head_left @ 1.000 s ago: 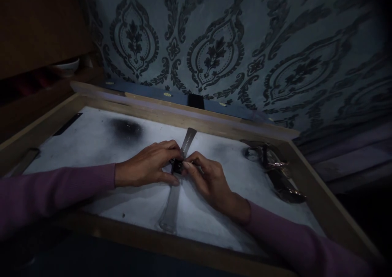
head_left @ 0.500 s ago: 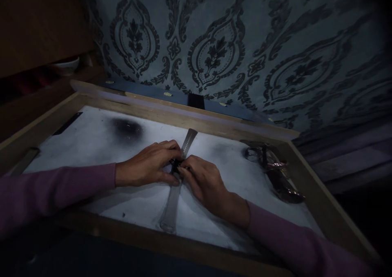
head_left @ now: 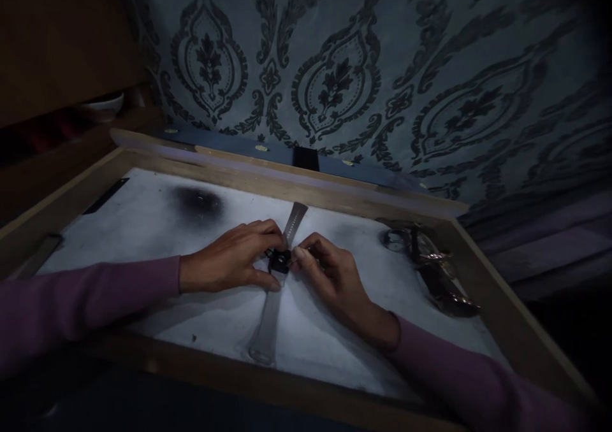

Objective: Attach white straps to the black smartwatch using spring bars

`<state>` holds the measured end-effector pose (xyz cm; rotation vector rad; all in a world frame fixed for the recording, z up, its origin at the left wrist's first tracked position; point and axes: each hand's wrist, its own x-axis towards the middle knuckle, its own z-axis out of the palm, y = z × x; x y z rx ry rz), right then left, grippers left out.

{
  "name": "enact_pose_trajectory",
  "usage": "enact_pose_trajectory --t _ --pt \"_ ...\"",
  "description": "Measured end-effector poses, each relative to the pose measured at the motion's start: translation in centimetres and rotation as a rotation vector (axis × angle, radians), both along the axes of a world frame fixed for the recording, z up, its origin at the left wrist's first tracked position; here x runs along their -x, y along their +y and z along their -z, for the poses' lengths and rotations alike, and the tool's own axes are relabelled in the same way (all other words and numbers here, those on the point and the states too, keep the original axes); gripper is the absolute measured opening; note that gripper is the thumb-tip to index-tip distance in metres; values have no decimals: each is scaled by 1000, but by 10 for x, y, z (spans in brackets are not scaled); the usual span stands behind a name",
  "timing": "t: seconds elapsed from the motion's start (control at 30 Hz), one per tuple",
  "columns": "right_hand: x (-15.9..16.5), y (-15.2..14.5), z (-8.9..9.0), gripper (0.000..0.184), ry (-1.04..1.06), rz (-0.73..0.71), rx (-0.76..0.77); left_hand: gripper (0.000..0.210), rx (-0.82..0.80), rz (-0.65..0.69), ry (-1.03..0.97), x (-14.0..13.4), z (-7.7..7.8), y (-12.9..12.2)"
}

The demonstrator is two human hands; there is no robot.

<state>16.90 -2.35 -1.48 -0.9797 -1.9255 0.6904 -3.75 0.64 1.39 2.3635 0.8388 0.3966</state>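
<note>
A wristwatch with a grey strap [head_left: 268, 330] lies stretched out on a white sheet, its black square case [head_left: 280, 261] in the middle. My left hand [head_left: 234, 257] steadies it from the left, the thumb below the case and the fingers above, closed around it. At the right edge of the case, my right hand [head_left: 329, 279] pinches something small and thin between thumb and index finger. Too dark and small to name, that thin thing points toward the case. The far strap end [head_left: 295, 218], with a row of holes, shows beyond my fingers.
A wooden raised rim [head_left: 507, 304] surrounds the white work surface [head_left: 344, 362]. Dark glossy items, perhaps watches or straps [head_left: 440, 273], lie at the right. A dark flat strip [head_left: 106, 196] lies at the left, near a dark smudge [head_left: 196, 202]. Patterned wallpaper [head_left: 335, 88] stands behind.
My right hand has drawn back slightly to the right and its fingers have lifted, uncovering more of the black case. My left hand stays where it was.
</note>
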Motion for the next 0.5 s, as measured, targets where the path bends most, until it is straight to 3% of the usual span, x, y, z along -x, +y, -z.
enact_pose_trajectory --t 0.5 --pt "-1 -1 4 19 23 -13 31 34 69 5 -32 0 -1 0"
